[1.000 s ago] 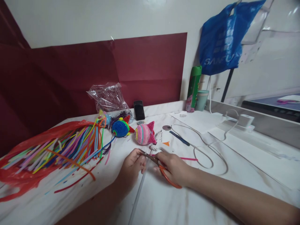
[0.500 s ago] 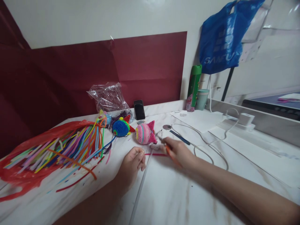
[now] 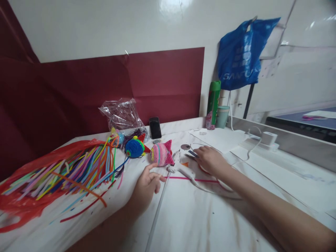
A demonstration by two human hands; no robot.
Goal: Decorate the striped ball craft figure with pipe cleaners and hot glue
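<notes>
My left hand [image 3: 148, 180] rests on the white marble table [image 3: 199, 224] with its fingers apart and nothing in it, beside a thin clear stick [image 3: 157, 210]. My right hand [image 3: 210, 159] lies palm down further back, fingers stretched toward a blue pen [image 3: 193, 153]. An orange scissor handle [image 3: 202, 170] shows under that palm. Between the hands lie a white glue gun [image 3: 181, 167] and a pink pipe cleaner [image 3: 189, 179]. A pink yarn fish [image 3: 161, 154] and a blue yarn fish [image 3: 133, 147] sit just behind my left hand.
Several coloured pipe cleaners [image 3: 70, 168] lie on a red plastic bag [image 3: 18, 206] at the left. At the back are a clear bag [image 3: 122, 113], a black phone [image 3: 155, 127], a green spray can [image 3: 213, 103] and a teal cup [image 3: 222, 116]. A blue bag [image 3: 240, 52] hangs at the right above a white charger [image 3: 267, 138].
My right hand carried the orange-handled scissors away from my left hand, back and to the right, and now lies flat near the blue pen. My left hand's fingers have spread.
</notes>
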